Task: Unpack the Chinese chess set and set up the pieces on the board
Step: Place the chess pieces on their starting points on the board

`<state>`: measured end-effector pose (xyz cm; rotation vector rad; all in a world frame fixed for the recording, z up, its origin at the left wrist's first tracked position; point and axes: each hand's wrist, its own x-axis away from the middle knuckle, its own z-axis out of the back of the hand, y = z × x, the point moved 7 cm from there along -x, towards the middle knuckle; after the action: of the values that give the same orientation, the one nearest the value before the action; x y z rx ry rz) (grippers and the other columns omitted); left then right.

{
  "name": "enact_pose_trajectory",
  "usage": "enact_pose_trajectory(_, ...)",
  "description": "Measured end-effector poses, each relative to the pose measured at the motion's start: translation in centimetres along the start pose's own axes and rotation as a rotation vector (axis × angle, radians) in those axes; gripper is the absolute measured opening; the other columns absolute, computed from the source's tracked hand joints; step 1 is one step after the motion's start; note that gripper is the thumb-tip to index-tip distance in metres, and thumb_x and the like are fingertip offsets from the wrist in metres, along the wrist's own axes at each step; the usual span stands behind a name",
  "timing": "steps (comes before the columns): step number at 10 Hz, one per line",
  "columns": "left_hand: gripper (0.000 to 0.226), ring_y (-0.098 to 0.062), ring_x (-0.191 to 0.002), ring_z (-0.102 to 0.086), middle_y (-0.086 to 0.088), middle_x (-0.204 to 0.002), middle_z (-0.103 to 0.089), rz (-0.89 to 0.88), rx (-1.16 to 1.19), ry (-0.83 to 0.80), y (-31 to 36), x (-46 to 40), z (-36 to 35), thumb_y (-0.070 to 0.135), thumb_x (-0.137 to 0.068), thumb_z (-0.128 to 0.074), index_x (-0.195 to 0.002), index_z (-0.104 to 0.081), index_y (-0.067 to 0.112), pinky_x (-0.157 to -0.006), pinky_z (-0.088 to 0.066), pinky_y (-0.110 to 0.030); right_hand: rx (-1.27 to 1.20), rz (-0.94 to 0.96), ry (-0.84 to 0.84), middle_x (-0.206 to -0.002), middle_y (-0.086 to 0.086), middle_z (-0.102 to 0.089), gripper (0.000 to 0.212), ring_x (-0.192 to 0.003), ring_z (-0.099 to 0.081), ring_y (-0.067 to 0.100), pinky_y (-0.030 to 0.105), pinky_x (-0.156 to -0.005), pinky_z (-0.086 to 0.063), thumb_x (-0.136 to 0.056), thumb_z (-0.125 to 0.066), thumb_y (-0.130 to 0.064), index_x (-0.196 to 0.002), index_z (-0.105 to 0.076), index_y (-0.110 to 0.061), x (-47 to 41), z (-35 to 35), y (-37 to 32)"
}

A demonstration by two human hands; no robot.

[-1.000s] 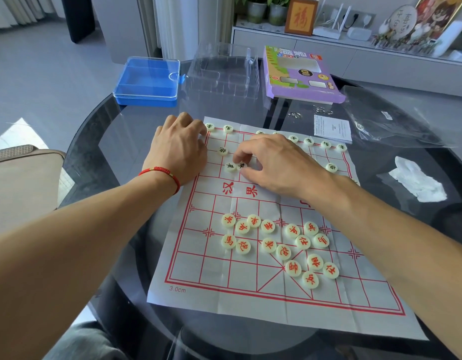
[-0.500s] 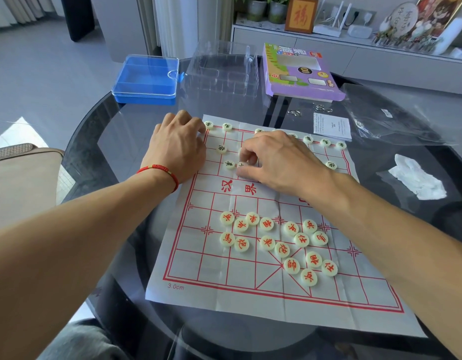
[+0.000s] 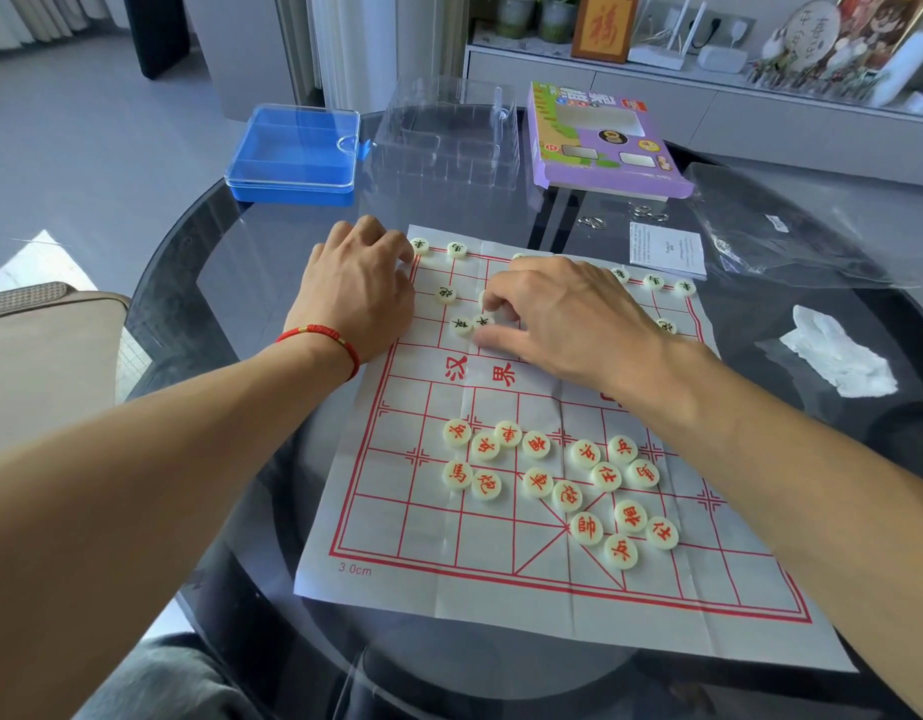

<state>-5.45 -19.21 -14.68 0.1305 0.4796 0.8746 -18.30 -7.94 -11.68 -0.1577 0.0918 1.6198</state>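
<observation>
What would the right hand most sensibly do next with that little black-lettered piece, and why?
Probably slide the black-lettered round piece rightward along its row: the right hand pinches it, and it touches its neighbour piece, while soldiers belong on spaced crossings.

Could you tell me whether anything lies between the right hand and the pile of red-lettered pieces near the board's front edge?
Nothing visible does. The right hand sits over the far black-lettered pieces; only bare paper board separates it from the red-lettered cream discs.
</observation>
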Motion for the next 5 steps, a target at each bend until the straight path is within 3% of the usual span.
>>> enact_pose_trajectory(2, 0.030, -0.029, -0.116, -0.048, -0.007, -0.131, -0.055, 0.002, 0.000, -0.002, 0.05, -0.03, -0.01, 0.029, -0.102, -0.051, -0.128, -0.062, 0.019, -0.095, -0.045, -0.041, -0.032, 0.009, 0.017, -0.099, -0.005, -0.066, 0.019, -0.095, -0.062, 0.022, 0.041, -0.081, -0.054, -0.096, -0.060, -0.033, -0.109, -0.069, -0.023, 0.26, 0.20, -0.09)
enact_pose_trajectory(5, 0.030, -0.028, -0.116, -0.048, -0.007, -0.131, -0.055, -0.001, 0.001, 0.005, 0.01, -0.04, -0.02, 0.030, -0.102, -0.050, -0.128, -0.062, 0.019, -0.094, -0.044, -0.039, -0.033, 0.015, 0.015, -0.098, -0.005, -0.065, 0.020, -0.091, -0.060, 0.020, 0.035, -0.077, -0.050, -0.096, -0.061, -0.038, -0.105, -0.067, -0.021, 0.16, 0.03, -0.32)
